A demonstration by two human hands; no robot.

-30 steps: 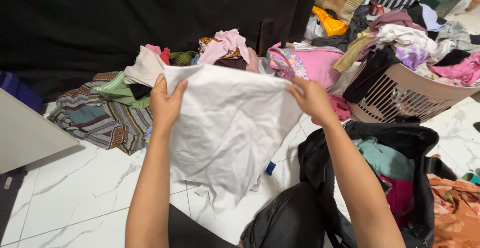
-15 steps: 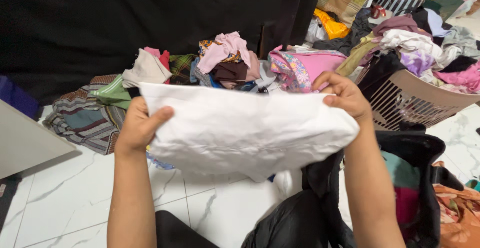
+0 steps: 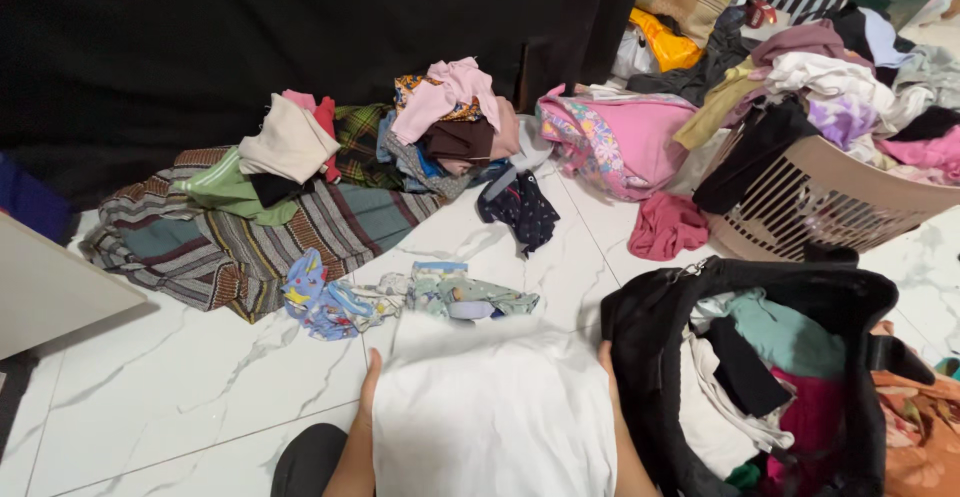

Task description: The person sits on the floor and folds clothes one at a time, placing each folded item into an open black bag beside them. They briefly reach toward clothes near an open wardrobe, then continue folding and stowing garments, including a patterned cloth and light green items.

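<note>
A white cloth (image 3: 490, 407) lies spread low in front of me, over my lap and the white tile floor. My left hand (image 3: 366, 387) grips its left edge, with only the thumb side showing. At the right edge my right hand (image 3: 606, 362) holds on too, mostly hidden by the fabric and pressed against the open black bag (image 3: 640, 327). The bag holds teal, white, black and magenta clothes.
Small patterned garments (image 3: 400, 297) lie on the floor just beyond the cloth. Farther back are a striped blanket (image 3: 220, 247), heaps of clothes, a dark blue garment (image 3: 520, 207) and a pink-red one (image 3: 665, 225). An overfull beige laundry basket (image 3: 820, 197) stands right, a pale board (image 3: 50, 287) left.
Both hands have come down and toward me, bringing the white cloth from chest height, first hanging then folded, to lie low and flat. The small garments behind it are now uncovered.
</note>
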